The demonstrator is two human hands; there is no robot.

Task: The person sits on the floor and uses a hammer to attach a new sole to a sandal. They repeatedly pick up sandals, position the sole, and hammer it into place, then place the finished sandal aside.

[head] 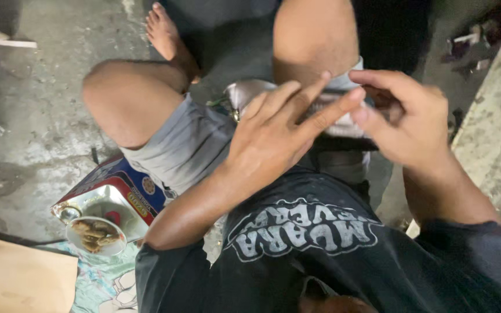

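Note:
I sit with bare knees over a concrete floor. A dark flat object (pixel 343 128) with a pale ribbed top lies across my lap at the right thigh. My right hand (pixel 413 119) grips its right end, thumb and fingers curled around it. My left hand (pixel 276 136) reaches in from the left, its fingers stretched out straight and lying across the object's top; the thumb is hidden. What the object is I cannot tell. A shiny curved metal piece (pixel 243 93) shows just behind my left hand.
An open tin (pixel 137 200) with blue and red sides stands on the floor at the lower left, beside a small bowl of brown pieces (pixel 94 235). Cardboard (pixel 18 281) and a patterned cloth (pixel 105 284) lie nearby. A concrete ledge (pixel 494 116) runs along the right.

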